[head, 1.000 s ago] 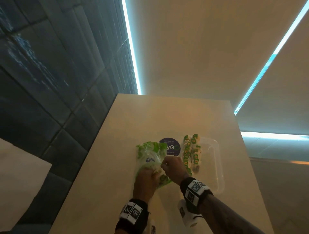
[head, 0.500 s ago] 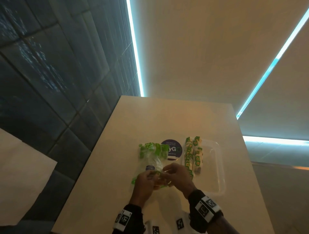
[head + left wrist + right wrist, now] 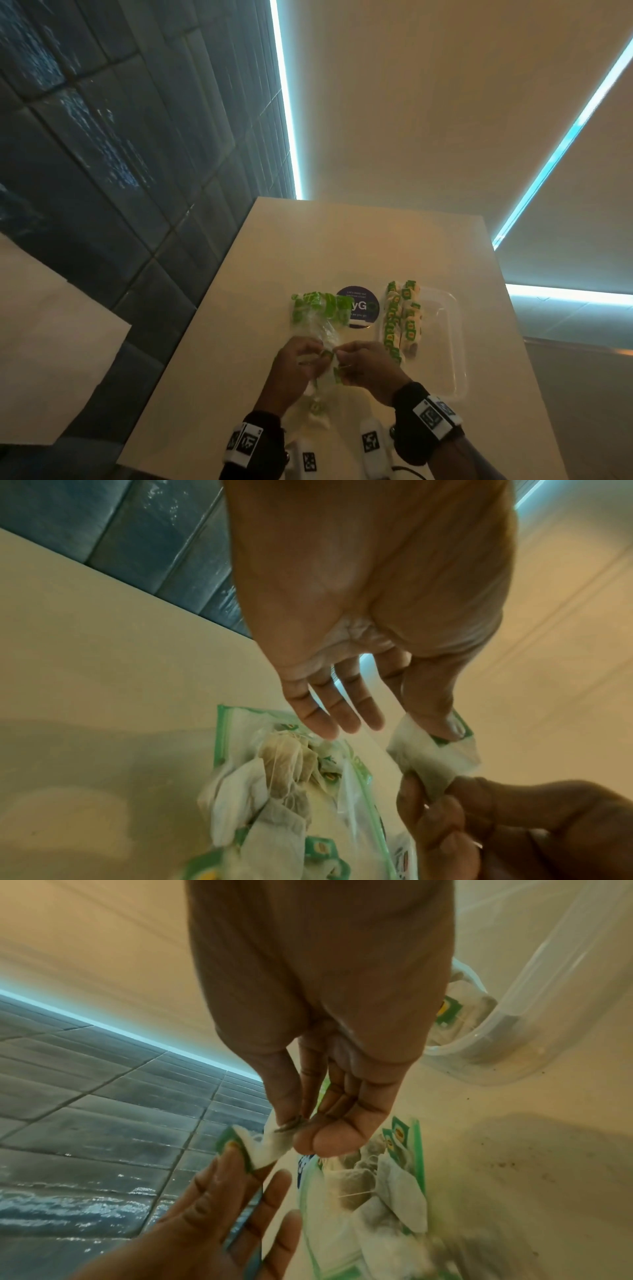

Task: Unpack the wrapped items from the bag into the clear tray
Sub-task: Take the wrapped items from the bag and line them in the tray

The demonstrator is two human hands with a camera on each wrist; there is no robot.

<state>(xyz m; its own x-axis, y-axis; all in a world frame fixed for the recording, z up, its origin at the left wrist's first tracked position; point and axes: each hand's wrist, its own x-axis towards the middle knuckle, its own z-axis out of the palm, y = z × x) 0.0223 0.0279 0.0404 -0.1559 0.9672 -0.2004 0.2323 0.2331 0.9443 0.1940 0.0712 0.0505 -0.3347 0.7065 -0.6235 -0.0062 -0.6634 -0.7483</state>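
Tea bags, each in a thin white-and-green wrapper, are what has to leave the bag, a clear zip pouch with green edging lying on the tabletop toward its near edge, just left of a round dark sticker. Several wrapped tea bags still show through the pouch wall in both wrist views. A double row of unpacked ones lies along the left side of the clear tray, which sits beside the sticker near the tabletop's right edge; the rest of the tray floor is bare.

One wrapped tea bag is held between both hands above the pouch's near end. The left hand pinches its green-tagged end with thumb and forefinger, the other fingers loosely spread. The right hand has a thumb-and-fingertip grip closed on the opposite white corner.

Judging by its look, the packet is nearly weightless, limp and crushable, and the paper could tear if the two hands pull apart. It likely handles best pinched lightly at one flat end, or across its middle, by one hand alone. The pouch film looks slick and floppy, so its mouth probably needs holding open with the free hand while the next packet is drawn out.
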